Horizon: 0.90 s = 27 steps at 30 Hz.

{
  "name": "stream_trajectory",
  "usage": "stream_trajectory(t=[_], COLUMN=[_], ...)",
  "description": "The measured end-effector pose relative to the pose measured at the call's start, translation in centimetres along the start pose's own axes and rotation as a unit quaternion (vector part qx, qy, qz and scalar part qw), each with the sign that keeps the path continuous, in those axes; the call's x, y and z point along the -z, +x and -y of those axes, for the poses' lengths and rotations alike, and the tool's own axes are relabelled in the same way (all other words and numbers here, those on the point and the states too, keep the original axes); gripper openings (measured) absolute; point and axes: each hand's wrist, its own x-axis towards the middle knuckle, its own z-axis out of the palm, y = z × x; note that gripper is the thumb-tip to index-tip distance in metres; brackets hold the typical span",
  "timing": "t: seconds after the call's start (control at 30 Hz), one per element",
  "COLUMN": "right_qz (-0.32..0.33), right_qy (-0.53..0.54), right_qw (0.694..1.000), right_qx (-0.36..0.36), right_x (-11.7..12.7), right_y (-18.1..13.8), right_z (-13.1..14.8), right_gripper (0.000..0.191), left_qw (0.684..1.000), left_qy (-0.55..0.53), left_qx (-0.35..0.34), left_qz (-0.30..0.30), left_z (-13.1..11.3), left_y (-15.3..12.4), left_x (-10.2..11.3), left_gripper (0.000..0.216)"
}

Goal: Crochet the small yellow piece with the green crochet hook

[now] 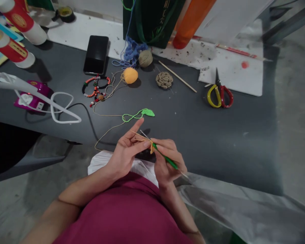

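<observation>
left hand (125,152) pinches a small tan crochet piece (151,147) between thumb and fingers, tan yarn (109,130) kept taut for even stitches; right hand (167,163) closes on a green crochet hook (165,156) near its tip, above a grey desk (205,135).
</observation>
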Motion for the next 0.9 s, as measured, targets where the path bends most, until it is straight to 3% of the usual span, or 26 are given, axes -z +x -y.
stream_trajectory(t=[0.13,0.33,0.5,0.63,0.77,0.9], right_qz=[-0.02,-0.051,-0.015,-0.009,0.055,0.023], right_qy=[0.05,0.028,-0.011,0.035,-0.001,0.0], right_qw=[0.997,0.995,0.997,0.999,0.997,0.999], right_qx=[-0.054,-0.078,-0.079,-0.031,0.05,0.024], right_x=[-0.2,0.5,0.7,0.9,1.3,0.6], right_y=[-0.2,-0.1,0.5,0.7,0.4,-0.2], right_z=[0.0,0.3,0.7,0.5,0.1,0.1], right_gripper=[0.02,0.016,0.014,0.023,0.03,0.03], left_qw=[0.999,1.0,1.0,0.999,0.996,0.998], left_qy=[-0.021,-0.012,-0.001,0.028,0.052,0.028], left_qx=[0.027,0.012,0.001,-0.029,-0.075,-0.055], left_qz=[0.002,-0.01,-0.012,-0.005,-0.014,-0.01], left_z=[-0.1,-0.1,-0.2,0.0,0.4,0.4], left_y=[0.0,0.0,0.0,-0.2,-0.3,-0.3], left_x=[-0.1,-0.2,-0.1,0.0,0.1,0.0], left_gripper=[0.084,0.084,0.079,0.077,0.078,0.078])
